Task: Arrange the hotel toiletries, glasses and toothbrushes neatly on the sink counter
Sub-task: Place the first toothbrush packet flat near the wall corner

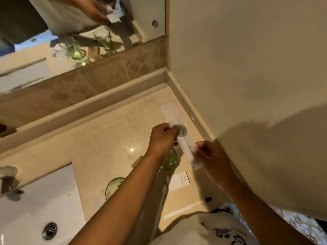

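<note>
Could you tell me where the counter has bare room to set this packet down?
Bare stretch: between the back ledge, the sink and the left hand. Crowded: front right, around the green glasses, the white card and the long packet.

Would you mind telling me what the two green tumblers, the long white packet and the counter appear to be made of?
The green tumblers look like tinted glass: translucent, with glossy rims. The long white packet, held by the left hand and right hand, seems to be thin matte paper or plastic film; which one is unclear. The counter looks like polished cream stone, mirroring a light.
</note>
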